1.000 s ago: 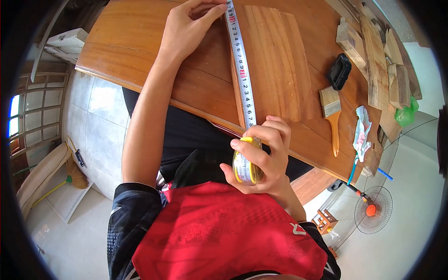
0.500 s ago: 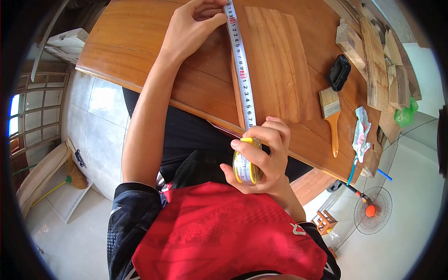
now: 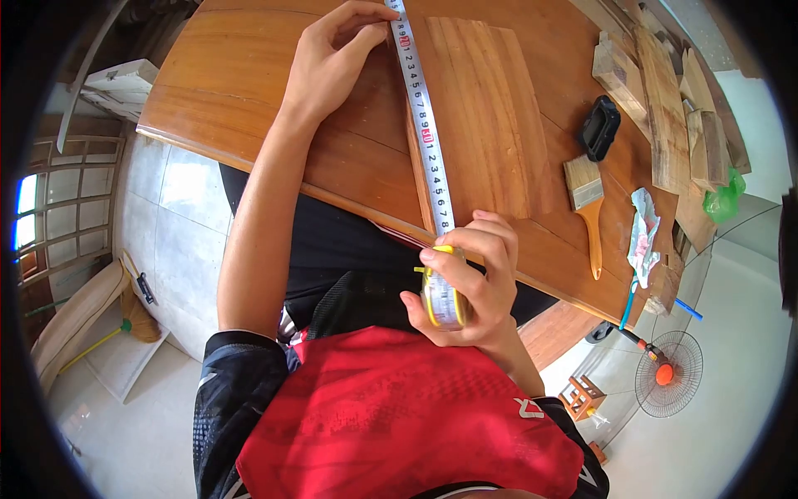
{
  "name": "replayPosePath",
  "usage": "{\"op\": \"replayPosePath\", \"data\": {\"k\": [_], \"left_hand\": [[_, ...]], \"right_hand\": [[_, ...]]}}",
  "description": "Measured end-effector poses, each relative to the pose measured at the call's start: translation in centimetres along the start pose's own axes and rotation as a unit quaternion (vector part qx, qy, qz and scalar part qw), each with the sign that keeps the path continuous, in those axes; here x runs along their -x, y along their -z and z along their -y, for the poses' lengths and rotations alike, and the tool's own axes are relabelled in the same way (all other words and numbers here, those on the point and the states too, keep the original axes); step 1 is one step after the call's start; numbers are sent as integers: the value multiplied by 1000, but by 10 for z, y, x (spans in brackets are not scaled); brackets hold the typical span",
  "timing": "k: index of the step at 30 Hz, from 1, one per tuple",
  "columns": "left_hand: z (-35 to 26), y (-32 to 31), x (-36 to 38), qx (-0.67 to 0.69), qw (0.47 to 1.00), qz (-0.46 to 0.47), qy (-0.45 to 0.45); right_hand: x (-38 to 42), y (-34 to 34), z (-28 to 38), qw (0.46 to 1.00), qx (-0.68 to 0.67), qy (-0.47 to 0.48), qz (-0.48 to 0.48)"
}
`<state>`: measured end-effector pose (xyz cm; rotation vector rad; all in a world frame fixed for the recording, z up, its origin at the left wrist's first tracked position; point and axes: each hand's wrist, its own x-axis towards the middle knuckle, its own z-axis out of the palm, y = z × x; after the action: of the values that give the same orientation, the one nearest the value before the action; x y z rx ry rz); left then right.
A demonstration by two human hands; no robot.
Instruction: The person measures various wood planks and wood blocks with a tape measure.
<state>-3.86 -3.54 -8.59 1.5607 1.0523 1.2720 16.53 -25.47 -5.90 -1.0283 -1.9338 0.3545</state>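
since a second ago your left hand point(image 3: 332, 62) has slid slightly along the counter point(image 3: 241, 91), still pinning the tape point(image 3: 424, 133) flat beside the wood panel point(image 3: 486, 116); the measurement holds. your right hand point(image 3: 470, 287) stays closed around the tape case point(image 3: 442, 293) off the near edge. a brush point(image 3: 586, 204) and wood offcuts point(image 3: 665, 100) lie well apart, obstructing nothing.
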Motion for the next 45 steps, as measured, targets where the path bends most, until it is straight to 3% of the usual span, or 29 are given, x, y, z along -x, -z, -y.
{"op": "replayPosePath", "data": {"k": [5,8,10,12,14,15,18,21,24,29,33,39,45], "left_hand": [[-1,-3,1,23,999,-27,-35],[-18,10,7,-21,994,-98,-41],[-35,16,20,56,986,-154,-30],[-42,26,43,66,987,-146,-17],[-58,33,69,-70,989,-132,12],[-66,36,81,-126,983,-130,22],[-92,41,122,-291,939,-164,84],[-125,40,136,-366,915,24,-167],[-143,8,133,-395,896,100,-175],[-122,-19,117,-382,882,219,-167],[-108,-28,114,-390,878,214,-177],[-108,-26,97,-380,864,256,-207],[-93,-19,86,-383,870,196,-239]], "right_hand": [[-1,26,-5,998,-29,-50,-15],[8,40,-13,989,-72,-101,-80],[1,64,-24,996,-23,-75,-43],[1,88,-38,998,0,-61,3],[-7,109,-47,997,-60,-52,7],[-13,122,-49,998,-21,-49,30],[-18,146,-75,988,-112,-72,77],[-29,155,-96,966,-206,-67,141],[-36,147,-113,942,-283,-75,163],[-34,129,-118,962,-233,-53,135],[-24,120,-118,967,-241,-39,69],[-17,122,-124,971,-224,-54,67],[-24,109,-112,979,-171,-111,-1]]}}
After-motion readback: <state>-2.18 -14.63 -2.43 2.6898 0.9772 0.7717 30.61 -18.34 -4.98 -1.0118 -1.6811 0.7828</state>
